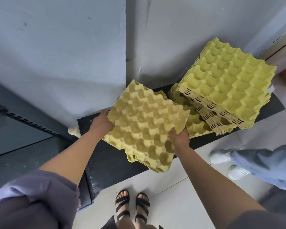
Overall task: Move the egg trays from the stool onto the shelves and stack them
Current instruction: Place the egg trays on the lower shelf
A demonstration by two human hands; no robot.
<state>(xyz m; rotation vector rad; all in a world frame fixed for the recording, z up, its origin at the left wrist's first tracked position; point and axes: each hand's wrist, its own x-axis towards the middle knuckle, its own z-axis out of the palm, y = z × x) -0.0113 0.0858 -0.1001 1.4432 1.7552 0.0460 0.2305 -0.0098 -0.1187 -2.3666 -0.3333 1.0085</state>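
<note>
Head view: a thin bundle of yellow egg trays [147, 124] is held over the left part of the black shelf [87, 123], tilted, with its far corner close to the wall corner. The left hand [102, 121] is clamped on the bundle's left edge and the right hand [180, 138] on its near right edge. On each, the thumb side lies over the rim, and the remaining fingers are hidden beneath. Just to the right, a tall stack [226, 86] is already set on the shelf. Its upper layers are skewed against the lower ones and overhang toward the front. The stool is not in view.

The step in hand is judged to be the setting down of the bundle. It is best done by squaring the bundle to the shelf edge before it is lowered, so that cups nest into cups. A flat descent is preferred to a corner-first one, since pressed pulp is likely to crumple at a corner. The grip should be released only once the weight is carried from below. Whether trays already lie under the bundle cannot be told. The neighbouring stack is to be left untouched, as its overhang looks easily tipped. A second person's shoes [220, 157] stand near the shelf's right end, so room to that side is limited.
</note>
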